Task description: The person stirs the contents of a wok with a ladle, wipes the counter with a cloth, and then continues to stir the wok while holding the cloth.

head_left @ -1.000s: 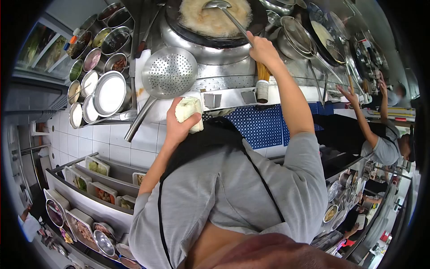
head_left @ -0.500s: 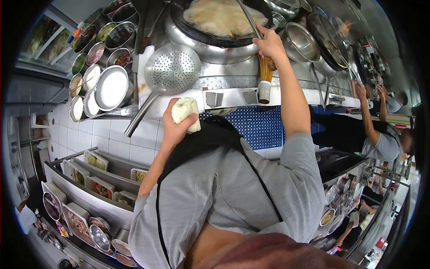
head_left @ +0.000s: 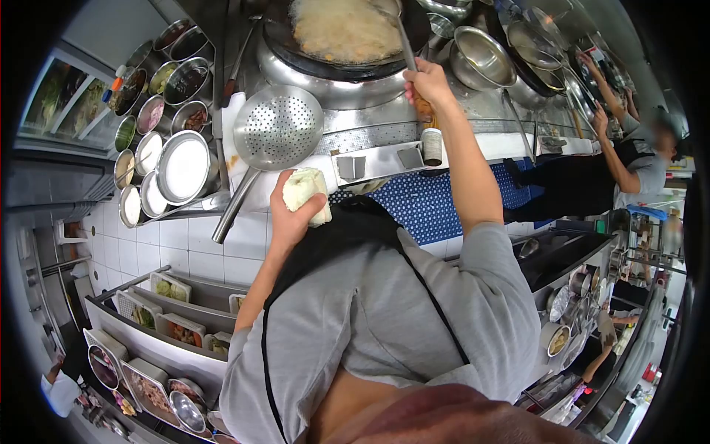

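My left hand (head_left: pixel 296 214) is closed round a folded pale cloth (head_left: pixel 304 192) near the front edge of the stove. My right hand (head_left: pixel 429 83) grips the handle of a metal ladle (head_left: pixel 406 46), whose head dips into the bubbling, foamy liquid (head_left: pixel 342 28) in a large wok (head_left: pixel 274 46). A perforated strainer (head_left: pixel 279 127) lies left of the wok, its handle sticking out over the edge. Below my right hand stands a brush-like bundle (head_left: pixel 432 146) with a wrapped end, partly hidden by my wrist.
Metal bowls of ingredients and white liquid (head_left: pixel 183 167) crowd the left side. An empty steel bowl (head_left: pixel 482 58) sits right of the wok. Behind me are ingredient trays (head_left: pixel 181 330) at left. A co-worker (head_left: pixel 629 166) stands at another wok on the right.
The view has shifted a little. My right hand and the ladle have moved slightly left, and the ladle head now shows in the wok. At right, the co-worker's arms have moved.
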Demonstrator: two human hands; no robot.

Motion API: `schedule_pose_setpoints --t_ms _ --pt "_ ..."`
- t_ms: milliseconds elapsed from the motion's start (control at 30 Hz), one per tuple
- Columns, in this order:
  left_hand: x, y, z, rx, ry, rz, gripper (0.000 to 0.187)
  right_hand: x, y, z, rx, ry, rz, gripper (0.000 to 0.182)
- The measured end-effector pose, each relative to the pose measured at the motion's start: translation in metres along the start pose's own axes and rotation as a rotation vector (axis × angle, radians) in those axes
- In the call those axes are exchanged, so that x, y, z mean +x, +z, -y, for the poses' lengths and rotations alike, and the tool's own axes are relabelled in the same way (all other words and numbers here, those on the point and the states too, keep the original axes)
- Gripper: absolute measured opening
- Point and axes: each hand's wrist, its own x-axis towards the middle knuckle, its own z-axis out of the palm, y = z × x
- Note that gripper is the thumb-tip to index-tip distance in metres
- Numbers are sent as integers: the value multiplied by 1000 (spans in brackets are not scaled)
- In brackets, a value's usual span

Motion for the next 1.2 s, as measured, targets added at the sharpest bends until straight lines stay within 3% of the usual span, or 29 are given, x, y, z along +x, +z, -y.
schedule_pose_setpoints --t_ms 33,167,300,433,467,567,733,967,1200 --pt "-1 -1 0 0 -1 -11 41 1 7 -2 144 41 58 67" --pt "-5 -5 -2 -1 10 -37 41 -7 37 9 529 154 101 12" --pt "-7 -4 -4 -17 6 -48 41 7 39 9 1081 413 438 12" --pt "-9 -1 -8 -13 8 -42 41 16 47 7 1508 531 610 26" --pt "-10 -1 -8 -4 17 -42 41 17 48 7 1518 506 624 36" --pt "-12 -3 -9 11 37 -54 42 13 42 4 1468 444 701 37" --pt "-14 -8 -6 -15 25 -99 42 -3 12 5 1290 382 771 26" --pt "-15 -7 -3 -6 21 -81 41 -18 -27 10 905 217 558 14" --pt "-12 -5 -4 -2 10 -40 41 -33 -45 27 635 89 425 34"
